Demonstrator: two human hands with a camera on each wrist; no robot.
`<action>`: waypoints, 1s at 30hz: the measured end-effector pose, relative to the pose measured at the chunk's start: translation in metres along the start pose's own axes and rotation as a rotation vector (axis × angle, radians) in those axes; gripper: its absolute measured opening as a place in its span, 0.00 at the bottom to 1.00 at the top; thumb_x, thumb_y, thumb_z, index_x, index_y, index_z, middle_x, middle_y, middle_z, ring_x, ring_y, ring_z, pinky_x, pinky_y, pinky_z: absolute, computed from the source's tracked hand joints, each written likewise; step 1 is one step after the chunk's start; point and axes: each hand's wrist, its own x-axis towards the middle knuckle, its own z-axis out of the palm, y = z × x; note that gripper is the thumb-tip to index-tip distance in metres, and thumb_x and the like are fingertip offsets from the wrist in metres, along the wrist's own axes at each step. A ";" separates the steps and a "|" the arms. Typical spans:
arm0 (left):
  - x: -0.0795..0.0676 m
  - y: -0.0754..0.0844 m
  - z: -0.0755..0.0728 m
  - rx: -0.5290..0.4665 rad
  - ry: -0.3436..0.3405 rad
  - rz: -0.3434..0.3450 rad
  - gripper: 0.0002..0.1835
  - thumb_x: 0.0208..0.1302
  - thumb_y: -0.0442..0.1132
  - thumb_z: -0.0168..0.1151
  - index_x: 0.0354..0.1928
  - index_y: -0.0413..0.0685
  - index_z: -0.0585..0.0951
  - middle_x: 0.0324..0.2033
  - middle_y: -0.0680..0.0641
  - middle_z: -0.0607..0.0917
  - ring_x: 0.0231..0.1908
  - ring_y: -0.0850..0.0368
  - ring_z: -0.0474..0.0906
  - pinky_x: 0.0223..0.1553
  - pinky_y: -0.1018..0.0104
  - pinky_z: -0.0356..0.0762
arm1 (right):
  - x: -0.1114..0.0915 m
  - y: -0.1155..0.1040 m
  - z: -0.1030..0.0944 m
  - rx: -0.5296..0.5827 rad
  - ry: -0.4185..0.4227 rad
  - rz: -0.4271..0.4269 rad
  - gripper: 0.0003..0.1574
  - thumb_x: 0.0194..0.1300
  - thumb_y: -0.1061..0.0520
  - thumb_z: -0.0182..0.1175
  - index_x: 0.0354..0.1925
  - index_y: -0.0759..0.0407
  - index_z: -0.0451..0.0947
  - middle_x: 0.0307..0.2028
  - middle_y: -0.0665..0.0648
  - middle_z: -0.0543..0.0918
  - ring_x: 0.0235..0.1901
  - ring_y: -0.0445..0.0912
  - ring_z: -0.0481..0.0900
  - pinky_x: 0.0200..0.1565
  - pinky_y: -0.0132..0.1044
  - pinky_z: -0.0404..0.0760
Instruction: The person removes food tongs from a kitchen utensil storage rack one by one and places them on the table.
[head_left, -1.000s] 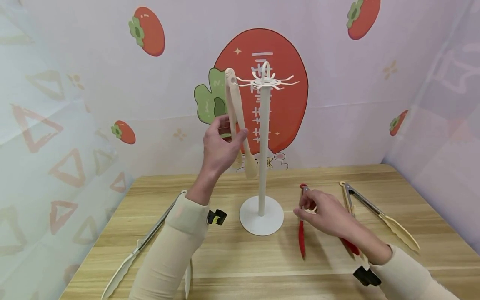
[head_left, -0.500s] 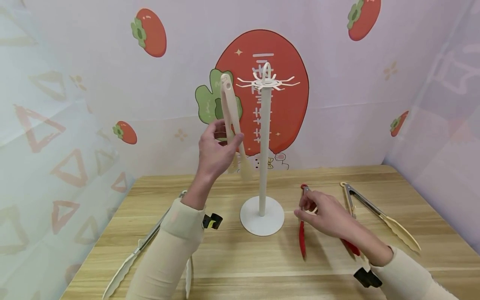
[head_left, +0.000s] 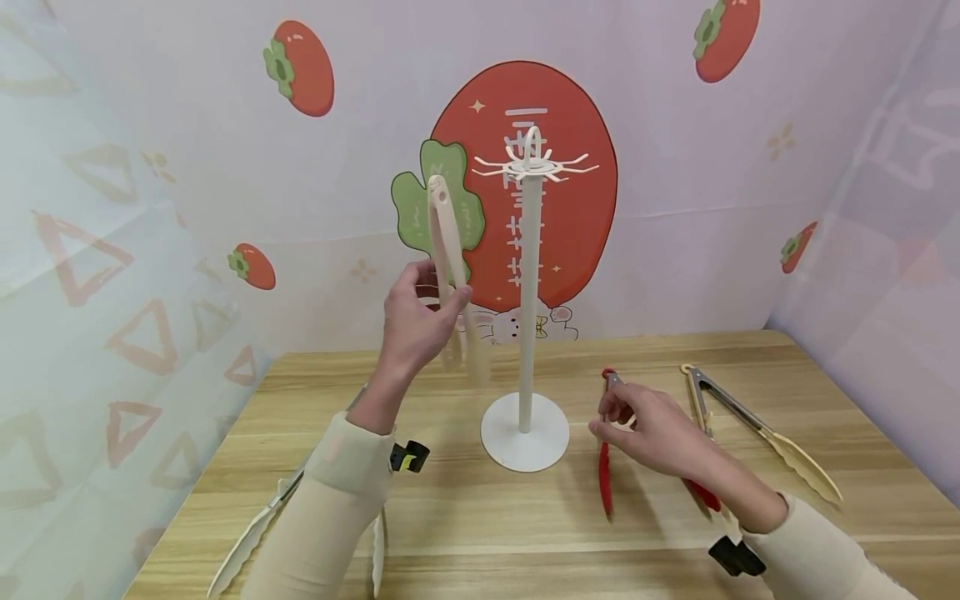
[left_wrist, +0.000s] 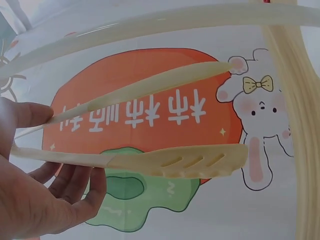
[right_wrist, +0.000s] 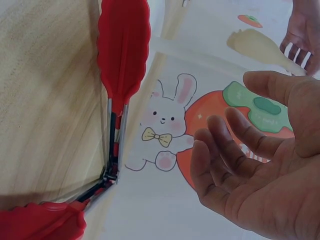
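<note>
My left hand (head_left: 420, 321) grips a pair of cream tongs (head_left: 447, 237), held in the air with the hinge end up and the tips down. Thumb and fingers lie on opposite arms of it; in the left wrist view one slotted head (left_wrist: 200, 159) spreads apart from the other arm. Just to the right stands a white rack (head_left: 529, 292) with hooks radiating from its top, apart from the tongs. My right hand (head_left: 648, 423), fingers loosely bent and holding nothing, hovers over red-tipped tongs (right_wrist: 124, 50) lying spread on the table, partly hidden in the head view.
Metal tongs with cream tips (head_left: 798, 462) lie spread at the right of the wooden table (head_left: 450, 508). Another pair with white tips (head_left: 247, 537) lies at the left, partly under my left forearm. A printed cloth (head_left: 337, 200) hangs behind and at both sides.
My left hand has drawn the cream tongs left and down, away from the rack's hooks, where their top end overlapped a hook before. The right hand stays nearly still.
</note>
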 end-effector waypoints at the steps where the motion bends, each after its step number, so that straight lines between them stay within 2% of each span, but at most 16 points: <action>1: -0.001 -0.001 -0.001 0.014 -0.005 -0.006 0.24 0.63 0.42 0.70 0.58 0.40 0.76 0.43 0.41 0.81 0.45 0.50 0.78 0.44 0.55 0.83 | 0.000 0.000 0.000 0.002 -0.001 0.000 0.09 0.64 0.53 0.71 0.35 0.51 0.78 0.30 0.46 0.77 0.32 0.41 0.76 0.35 0.35 0.78; 12: -0.012 -0.013 -0.011 0.154 -0.060 -0.094 0.25 0.63 0.44 0.69 0.57 0.39 0.76 0.42 0.41 0.82 0.44 0.47 0.79 0.44 0.52 0.80 | 0.000 -0.002 0.001 0.010 -0.007 0.002 0.10 0.65 0.53 0.70 0.36 0.52 0.78 0.31 0.46 0.77 0.33 0.42 0.76 0.36 0.36 0.78; 17: -0.015 -0.020 -0.013 0.194 -0.083 -0.134 0.25 0.63 0.45 0.69 0.56 0.38 0.75 0.42 0.40 0.83 0.42 0.45 0.81 0.42 0.52 0.82 | 0.000 -0.002 0.001 0.011 -0.015 0.009 0.10 0.65 0.53 0.70 0.37 0.53 0.78 0.31 0.47 0.77 0.33 0.42 0.76 0.35 0.36 0.78; 30: -0.022 -0.036 -0.015 0.333 -0.123 -0.146 0.25 0.61 0.49 0.68 0.51 0.36 0.76 0.40 0.39 0.84 0.39 0.46 0.83 0.37 0.53 0.83 | 0.002 0.000 0.003 0.000 -0.022 0.005 0.11 0.64 0.53 0.71 0.38 0.55 0.78 0.32 0.47 0.77 0.34 0.42 0.76 0.36 0.36 0.79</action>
